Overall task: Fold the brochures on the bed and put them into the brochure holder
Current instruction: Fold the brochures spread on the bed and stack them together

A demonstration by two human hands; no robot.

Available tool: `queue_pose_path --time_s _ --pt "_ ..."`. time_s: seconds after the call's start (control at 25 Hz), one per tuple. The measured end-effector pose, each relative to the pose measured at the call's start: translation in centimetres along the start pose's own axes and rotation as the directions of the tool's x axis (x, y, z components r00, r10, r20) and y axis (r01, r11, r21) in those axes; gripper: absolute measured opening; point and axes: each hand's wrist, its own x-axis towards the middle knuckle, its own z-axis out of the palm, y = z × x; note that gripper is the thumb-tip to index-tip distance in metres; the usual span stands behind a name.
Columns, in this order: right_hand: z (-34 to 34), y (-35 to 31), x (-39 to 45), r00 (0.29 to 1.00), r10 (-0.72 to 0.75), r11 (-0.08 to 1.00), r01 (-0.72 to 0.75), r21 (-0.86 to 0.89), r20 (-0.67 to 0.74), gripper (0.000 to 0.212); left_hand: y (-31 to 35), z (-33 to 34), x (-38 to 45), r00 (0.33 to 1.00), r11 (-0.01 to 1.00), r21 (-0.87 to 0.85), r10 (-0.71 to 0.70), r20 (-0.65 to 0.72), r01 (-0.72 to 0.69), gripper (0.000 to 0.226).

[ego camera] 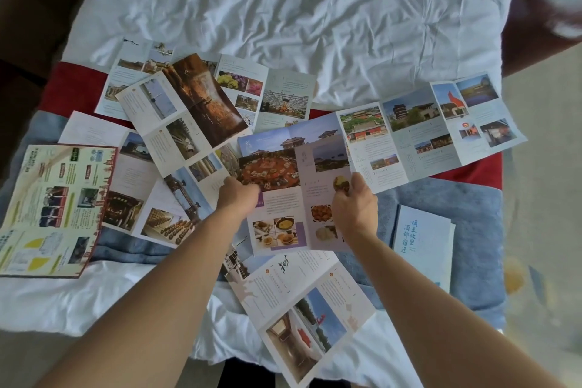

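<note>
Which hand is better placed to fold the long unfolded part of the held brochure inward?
Probably the right hand: it grips the food brochure beside the panels stretching right. The left hand holds the opposite edge.

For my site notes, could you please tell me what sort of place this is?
Probably a hotel bedroom: a bed with a crumpled white duvet, a red runner across it, and tourist brochures spread on top.
</note>
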Motion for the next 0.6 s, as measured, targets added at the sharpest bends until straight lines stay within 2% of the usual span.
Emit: queue_pose_path --time_s 0.12,0.16,0.24,0.28,0.36,0.4,0.44,0.52,0.6 --pt "-0.7 0.5 -0.4 1.0 0.011 1.0 -0.012 0.024 0.023 0.034 0.4 0.1 -1.0 0.978 0.982 -0.05 0.174 -0.112 -0.18 0.007" --pt "-0.8 0.6 -0.6 0.999 0.004 0.999 -0.006 0.033 0.045 0.043 0.7 0.2 -1.5 0.971 0.965 -0.122 0.222 -0.091 -0.232 0.013" --pt "-0.9 0.5 -0.9 0.996 -0.001 0.997 -0.006 0.072 0.091 0.054 1.6 0.7 -2.5 0.967 0.93 -0.276 0.254 0.013 -0.241 0.029" --pt "-0.9 0.3 -0.9 0.994 0.012 0.994 -0.024 0.111 0.109 0.057 1.9 1.2 -2.7 0.964 0.931 -0.285 0.257 0.068 -0.228 0.03" --pt "-0.9 0.0 -0.9 0.989 0.044 0.974 -0.074 0.212 0.143 0.061 2.1 2.3 -2.8 0.953 0.957 -0.152 0.27 0.139 -0.249 0.017" --pt "-0.8 -0.3 -0.8 0.984 0.057 0.959 -0.1 0.266 0.167 0.062 2.1 2.7 -2.9 0.953 0.967 -0.084 0.253 0.165 -0.242 0.022" --pt "-0.8 -0.5 -0.8 0.979 0.066 0.938 -0.127 0.324 0.194 0.063 2.1 3.1 -3.1 0.958 0.976 -0.051 0.216 0.188 -0.21 0.04" --pt "-0.8 -0.8 -0.7 0.968 0.062 0.892 -0.163 0.422 0.244 0.063 2.1 3.8 -3.4 0.965 0.986 -0.082 0.161 0.208 -0.147 0.063" --pt "-0.9 -0.9 -0.7 0.967 0.049 0.868 -0.165 0.468 0.25 0.055 1.9 4.4 -3.6 0.968 0.982 -0.125 0.165 0.191 -0.143 0.069"
